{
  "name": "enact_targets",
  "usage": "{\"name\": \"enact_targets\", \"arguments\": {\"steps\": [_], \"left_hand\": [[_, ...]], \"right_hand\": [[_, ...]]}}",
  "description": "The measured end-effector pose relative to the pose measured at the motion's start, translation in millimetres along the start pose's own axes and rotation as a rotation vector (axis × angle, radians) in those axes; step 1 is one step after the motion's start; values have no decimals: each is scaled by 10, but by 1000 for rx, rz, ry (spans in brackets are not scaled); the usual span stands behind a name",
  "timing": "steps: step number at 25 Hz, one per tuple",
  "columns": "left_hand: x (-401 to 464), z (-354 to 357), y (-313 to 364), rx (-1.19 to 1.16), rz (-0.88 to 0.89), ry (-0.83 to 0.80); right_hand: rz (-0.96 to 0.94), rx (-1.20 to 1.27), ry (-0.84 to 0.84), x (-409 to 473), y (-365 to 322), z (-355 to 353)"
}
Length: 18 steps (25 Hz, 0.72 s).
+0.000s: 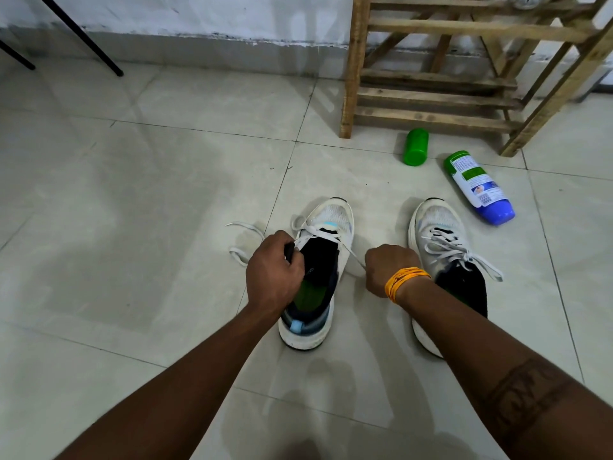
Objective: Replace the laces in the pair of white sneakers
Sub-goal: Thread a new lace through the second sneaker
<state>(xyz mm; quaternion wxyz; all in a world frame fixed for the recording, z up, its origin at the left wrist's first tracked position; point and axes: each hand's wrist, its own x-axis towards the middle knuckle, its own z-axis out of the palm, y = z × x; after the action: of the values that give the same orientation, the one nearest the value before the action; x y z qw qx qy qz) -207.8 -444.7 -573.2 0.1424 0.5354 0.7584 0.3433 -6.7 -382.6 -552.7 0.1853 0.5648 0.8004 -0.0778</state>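
Two white sneakers stood side by side on the tiled floor, toes pointing away from the person. The left hand gripped the tongue and collar edge of the left sneaker, fingers curled over the edge, holding the shoe steady. The right hand was closed in a fist just right of that shoe, and a strand of the white lace ran taut from the lowest eyelets into it, so it appeared to be gripping the lace (the fingertips themselves were hidden). The lace's other end lay looped loose on the floor to the left. Only the bottom rows looked threaded, so the step seemed to be drawing the lace out of this shoe.

To do it well, the pull should probably run along the line of the eyelet, not across it, with the left hand pressing the shoe down so it would not slide or tip. Loosening each crossing first would likely spare the eyelets.

The right sneaker remained fully laced, untouched. A green cap and a bottle lay beyond, near a wooden rack.
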Motion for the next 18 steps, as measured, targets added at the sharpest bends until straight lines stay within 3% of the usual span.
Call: {"name": "enact_targets", "arguments": {"steps": [5,7,10,12,16,18], "left_hand": [[-11,15,16,-26,7,5],[-12,14,10,-17,-4,15],[-6,11,12,7,-9,11],[-6,10,15,8,-1,4],[-23,32,20,0,0,11],[-19,45,12,-3,-15,26]], "right_hand": [[-48,315,263,157,-144,-102],[-44,307,234,155,-166,-113],[-26,60,15,69,-63,-84],[0,27,-57,52,-13,-68],[-53,304,194,161,-130,-65],[-47,293,213,134,-142,-19]]}}
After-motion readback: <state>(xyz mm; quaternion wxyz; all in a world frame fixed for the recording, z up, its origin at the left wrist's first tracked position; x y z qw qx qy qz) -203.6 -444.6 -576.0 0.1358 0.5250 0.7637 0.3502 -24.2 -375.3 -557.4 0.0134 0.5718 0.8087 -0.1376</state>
